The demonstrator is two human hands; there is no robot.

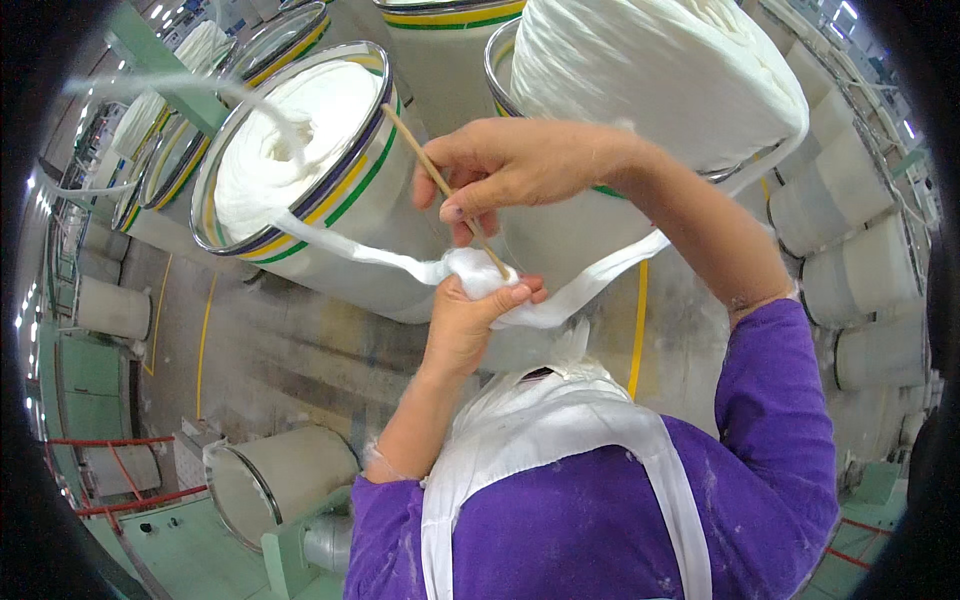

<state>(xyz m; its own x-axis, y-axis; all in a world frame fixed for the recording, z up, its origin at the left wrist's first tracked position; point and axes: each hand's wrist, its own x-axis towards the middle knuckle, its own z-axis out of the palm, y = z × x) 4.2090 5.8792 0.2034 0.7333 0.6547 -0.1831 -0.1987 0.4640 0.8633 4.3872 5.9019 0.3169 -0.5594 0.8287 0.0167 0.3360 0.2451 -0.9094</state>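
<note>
While both hands close on soft white sliver (350, 250), a thin stick pokes it.
Left hand (470, 320) grips the fluffy wad (480, 272); right hand (520, 165) pinches the wooden stick (425, 160) beside the striped can (330, 200).

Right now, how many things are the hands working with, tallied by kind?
Wooden stick, held in the right hand: 1
White fibre strands meeting in the left hand: 2, one from the left can, one from the right
Total: 3

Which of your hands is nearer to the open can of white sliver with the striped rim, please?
Right. The right hand, holding a thin wooden stick, is beside the can. The left hand is lower, gripping the sliver joint.
</note>
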